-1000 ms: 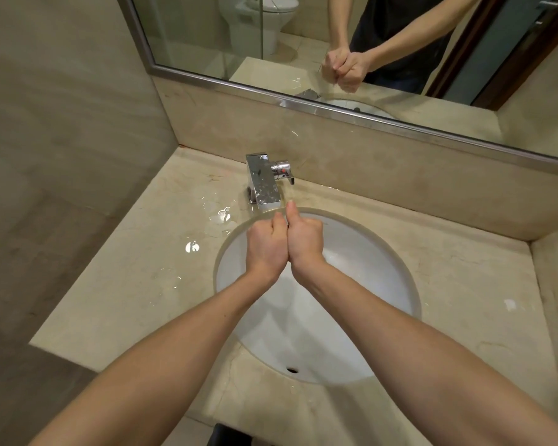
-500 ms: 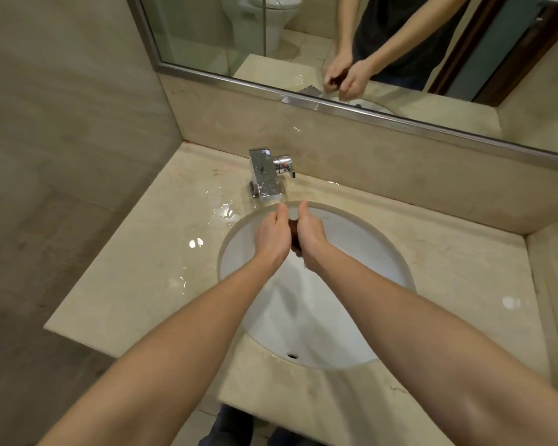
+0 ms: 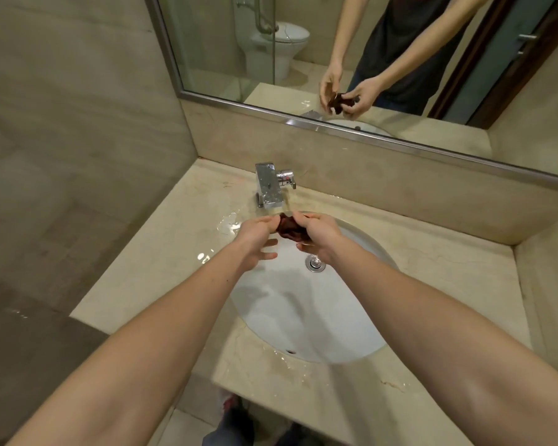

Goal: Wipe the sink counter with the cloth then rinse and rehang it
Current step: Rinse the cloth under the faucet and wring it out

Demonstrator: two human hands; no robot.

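A small dark brown cloth [image 3: 289, 228], bunched up, hangs between my two hands over the back of the white sink basin [image 3: 303, 317]. My left hand [image 3: 255, 239] pinches its left end with thumb and forefinger, the other fingers spread. My right hand [image 3: 319, 236] grips its right end. Both hands are just in front of the chrome faucet [image 3: 268, 185], from which I see no water running. The beige marble counter [image 3: 181, 239] around the basin is wet, with puddles left of the faucet.
A mirror [image 3: 368, 59] fills the wall behind the counter and reflects my arms and the cloth. Tiled walls close in on the left and right. The drain [image 3: 315, 263] shows below my right hand. The counter's front edge is near my body.
My hands were pressed together in fists around the hidden cloth. They have drawn apart and the cloth now shows, stretched between them.
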